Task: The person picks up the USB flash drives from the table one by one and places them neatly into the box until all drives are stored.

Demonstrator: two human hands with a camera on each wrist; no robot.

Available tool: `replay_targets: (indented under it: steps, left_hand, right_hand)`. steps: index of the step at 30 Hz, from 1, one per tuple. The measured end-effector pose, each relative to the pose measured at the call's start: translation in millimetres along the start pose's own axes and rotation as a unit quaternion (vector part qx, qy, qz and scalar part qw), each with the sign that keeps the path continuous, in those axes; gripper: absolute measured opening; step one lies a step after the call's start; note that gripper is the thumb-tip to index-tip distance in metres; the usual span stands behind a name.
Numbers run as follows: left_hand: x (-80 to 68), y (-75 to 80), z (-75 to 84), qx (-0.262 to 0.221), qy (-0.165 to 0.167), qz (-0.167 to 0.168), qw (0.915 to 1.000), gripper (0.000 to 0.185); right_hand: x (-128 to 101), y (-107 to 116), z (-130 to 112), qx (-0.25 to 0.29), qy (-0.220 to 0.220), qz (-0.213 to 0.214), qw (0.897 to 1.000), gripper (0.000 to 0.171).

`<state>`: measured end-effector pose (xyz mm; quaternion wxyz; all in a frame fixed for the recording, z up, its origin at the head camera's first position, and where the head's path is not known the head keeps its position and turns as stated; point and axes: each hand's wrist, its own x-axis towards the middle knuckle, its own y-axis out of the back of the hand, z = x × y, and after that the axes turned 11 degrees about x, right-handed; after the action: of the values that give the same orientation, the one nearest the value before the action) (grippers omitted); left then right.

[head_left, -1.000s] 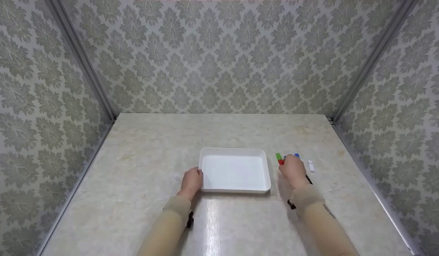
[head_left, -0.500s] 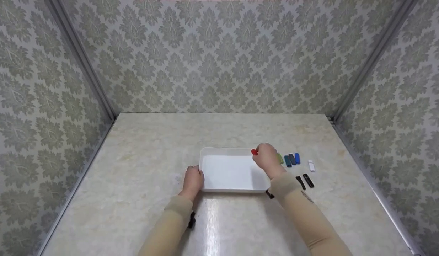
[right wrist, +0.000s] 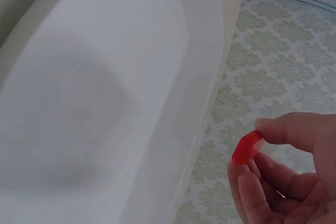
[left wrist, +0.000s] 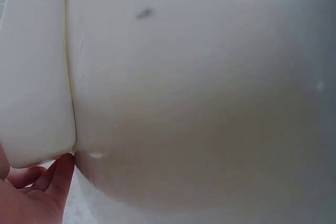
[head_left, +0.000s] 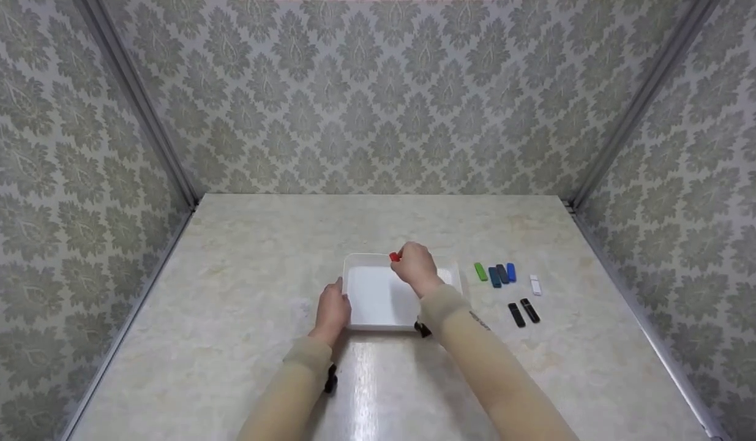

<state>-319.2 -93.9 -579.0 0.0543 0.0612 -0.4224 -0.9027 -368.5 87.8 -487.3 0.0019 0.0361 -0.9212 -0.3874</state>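
A white rectangular tray (head_left: 373, 294) lies on the table. My left hand (head_left: 333, 311) grips its left wall; in the right wrist view, fingertips show on both sides of that wall. Over the far part of the tray, my right hand (head_left: 415, 269) pinches a small red USB stick (right wrist: 247, 148) between thumb and fingers. Much of the stick is hidden by the hand in the head view. In the right wrist view the tray's visible floor is bare. The left wrist view shows my left fingers (left wrist: 59, 182) against the tray's edge.
Right of the tray lie a green USB stick (head_left: 480, 272), a teal one (head_left: 494, 277), a dark grey one (head_left: 503, 274) and a blue one (head_left: 511, 272). Farther right is a white stick (head_left: 535, 285); nearer me, two black sticks (head_left: 529, 310). Patterned walls (head_left: 378, 98) enclose the table.
My right hand has taken the red USB stick from beside the green one and carried it left, over the tray. The left hand has stayed on the tray.
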Motion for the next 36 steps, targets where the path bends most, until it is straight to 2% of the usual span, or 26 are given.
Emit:
replay_targets:
  steps: [6,12,18,26,32,36]
  left_hand:
    - [-0.2,0.7,-0.3,0.001,-0.002,0.002,1.0,0.05]
    - [0.0,1.3,-2.0,0.0,-0.017,0.014,0.9998,0.05]
    - [0.0,0.9,-2.7,0.007,-0.029,0.031,0.9991,0.049]
    - [-0.6,-0.1,-3.6,0.021,-0.057,0.06,0.9964,0.048]
    - [-0.2,-0.8,-3.2,0.026,-0.047,0.058,0.9969,0.048]
    - [0.4,-1.3,-3.0,0.021,-0.043,0.052,0.9975,0.048]
  right_hand:
    - [4.3,-24.7,-5.9,0.001,0.015,-0.009,1.0,0.013]
    - [2.5,-47.6,-8.3,-0.006,0.016,-0.023,1.0,0.033]
    - [-2.2,-67.4,-11.8,-0.021,0.016,-0.036,0.999,0.021]
    - [-7.5,-81.3,-11.5,-0.037,0.025,-0.051,0.998,0.012]
    - [-9.6,-89.1,-6.1,-0.036,0.009,-0.053,0.998,0.009]
    - [-10.7,-92.8,-4.6,-0.03,0.001,-0.049,0.998,0.014]
